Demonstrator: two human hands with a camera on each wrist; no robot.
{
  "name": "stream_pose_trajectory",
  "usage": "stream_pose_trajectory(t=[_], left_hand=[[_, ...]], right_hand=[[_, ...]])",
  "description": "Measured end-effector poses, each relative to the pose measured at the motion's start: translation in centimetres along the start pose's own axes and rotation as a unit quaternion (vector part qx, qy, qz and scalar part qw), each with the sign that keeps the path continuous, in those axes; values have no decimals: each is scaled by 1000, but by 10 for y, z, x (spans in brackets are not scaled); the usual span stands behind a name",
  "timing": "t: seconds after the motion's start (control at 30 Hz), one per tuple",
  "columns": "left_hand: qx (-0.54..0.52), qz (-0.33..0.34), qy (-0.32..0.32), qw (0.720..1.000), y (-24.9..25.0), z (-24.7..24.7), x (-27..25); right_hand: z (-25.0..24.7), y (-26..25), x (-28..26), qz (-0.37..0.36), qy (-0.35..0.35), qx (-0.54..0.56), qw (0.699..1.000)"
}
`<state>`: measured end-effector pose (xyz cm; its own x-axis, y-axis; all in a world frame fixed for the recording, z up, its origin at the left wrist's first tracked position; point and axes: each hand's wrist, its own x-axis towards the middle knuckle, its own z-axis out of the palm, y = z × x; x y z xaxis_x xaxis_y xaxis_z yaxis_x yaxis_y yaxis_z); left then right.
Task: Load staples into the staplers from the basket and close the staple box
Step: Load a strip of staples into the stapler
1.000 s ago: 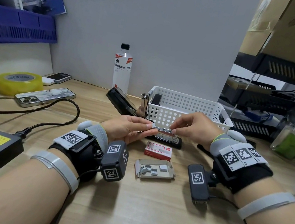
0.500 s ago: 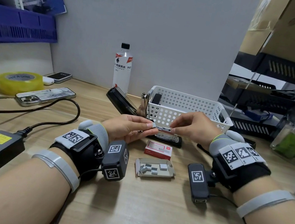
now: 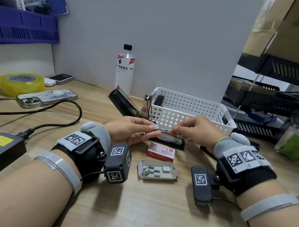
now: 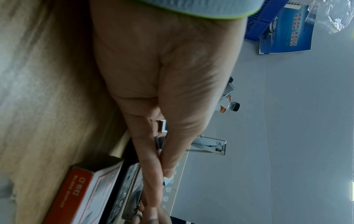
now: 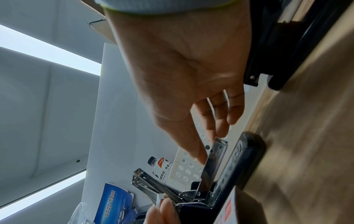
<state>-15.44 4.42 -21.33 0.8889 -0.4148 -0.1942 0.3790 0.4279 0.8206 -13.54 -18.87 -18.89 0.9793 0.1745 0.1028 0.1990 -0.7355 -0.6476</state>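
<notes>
Bottle [image 3: 124, 70] behind basket [image 3: 195, 109] (left corner)

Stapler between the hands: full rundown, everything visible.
The stapler has a black base flat on the wooden desk, just in front of the white basket, behind the red staple box. It is hinged open: its black top leans back left, and the shiny metal staple channel is exposed. The right hand pinches the channel's front end; the left hand holds a staple strip at its rear.

Shiny metal stapler [image 3: 168, 136], perforated white plastic basket [image 3: 191, 108], cardboard staple box [image 3: 161, 151], matt wood-grain desk [image 3: 148, 212].
</notes>
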Motion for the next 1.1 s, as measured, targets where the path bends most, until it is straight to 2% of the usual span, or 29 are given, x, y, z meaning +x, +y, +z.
stream_pose_trajectory(t=[0.13, 0.3, 0.43, 0.6, 0.97, 1.1], left_hand=[[1, 1, -1, 1000, 1, 0, 0], [6, 5, -5, 1000, 0, -1, 0], [10, 8, -8, 1000, -1, -1, 1], [22, 12, -4, 1000, -1, -1, 2], [36, 13, -6, 999, -3, 0, 5], [7, 0, -16, 1000, -1, -1, 5]], right_hand=[[-2, -6, -2, 24, -6, -26, 999], [-5, -22, -5, -54, 33, 3, 998], [6, -38, -10, -100, -15, 24, 995], [16, -43, -9, -105, 11, 9, 994], [23, -32, -2, -82, -5, 57, 995], [17, -20, 6, -58, 45, 76, 994]])
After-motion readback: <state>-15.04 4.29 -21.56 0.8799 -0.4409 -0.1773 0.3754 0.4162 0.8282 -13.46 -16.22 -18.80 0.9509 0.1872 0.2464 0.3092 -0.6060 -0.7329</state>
